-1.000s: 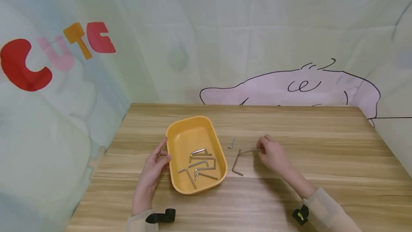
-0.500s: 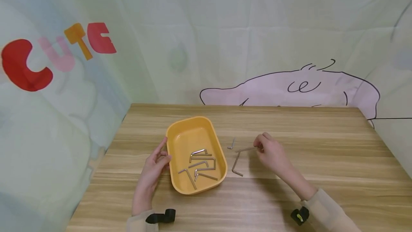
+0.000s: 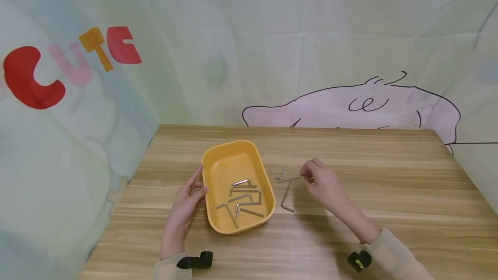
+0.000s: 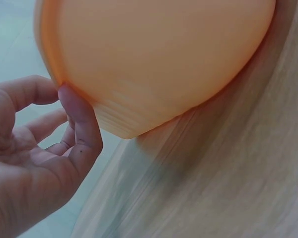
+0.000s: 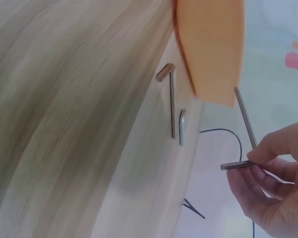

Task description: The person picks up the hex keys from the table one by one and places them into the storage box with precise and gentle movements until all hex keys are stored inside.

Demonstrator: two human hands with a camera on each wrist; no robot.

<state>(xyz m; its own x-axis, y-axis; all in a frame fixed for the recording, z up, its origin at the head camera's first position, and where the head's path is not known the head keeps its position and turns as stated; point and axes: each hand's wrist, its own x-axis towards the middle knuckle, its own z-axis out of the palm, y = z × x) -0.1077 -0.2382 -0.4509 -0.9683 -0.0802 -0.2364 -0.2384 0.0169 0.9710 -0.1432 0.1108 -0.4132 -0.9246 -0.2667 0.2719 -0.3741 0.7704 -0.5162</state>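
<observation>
My left hand (image 3: 186, 202) holds the left side of a yellow plastic tray (image 3: 208, 219), thumb and index finger at its rim. In the left wrist view, the thumb (image 4: 82, 114) meets the tray's edge. Several metal hex keys (image 3: 249, 212) lie inside the tray. To its right, my right hand (image 3: 320, 185) pinches another hex key (image 5: 246, 119) between thumb and fingers, its long arm pointing toward the tray. Under the held key, an L-shaped hex key (image 3: 285, 195) lies on the table. A smaller hex key (image 3: 282, 173) lies just behind it, close to the tray.
The wood-grain table (image 3: 389, 176) extends to both sides of the tray. Behind it hangs a pale printed cloth (image 3: 194, 55) with a cartoon drawing and coloured letters. Each wrist wears a small black camera mount (image 3: 194, 260).
My right hand has moved left toward the tray with the pinched hex key, which now stands apart from the hex key lying below it. The left hand and tray stay in place.
</observation>
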